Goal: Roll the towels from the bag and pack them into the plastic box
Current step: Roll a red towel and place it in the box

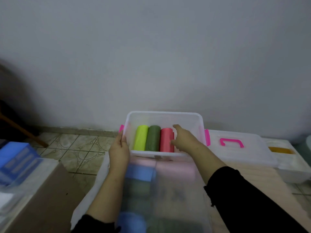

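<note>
A clear plastic box (164,113) with pink latches stands against the wall. Three rolled towels lie side by side in its left part: a yellow-green roll (141,137), a dark green roll (152,137) and a pink roll (166,140). My left hand (119,148) grips the box's left front corner. My right hand (184,139) reaches into the box with fingers apart, its thumb and palm against the right side of the pink roll. In front of the box lies a clear bag (159,190) with blue, pink and dark folded towels blurred inside.
The box's clear lid (235,148) with a pink handle lies to the right on a white foam block (292,167). A brown cardboard box (42,199) and a blue plastic drawer unit (16,160) sit at the left. Tiled floor shows between them.
</note>
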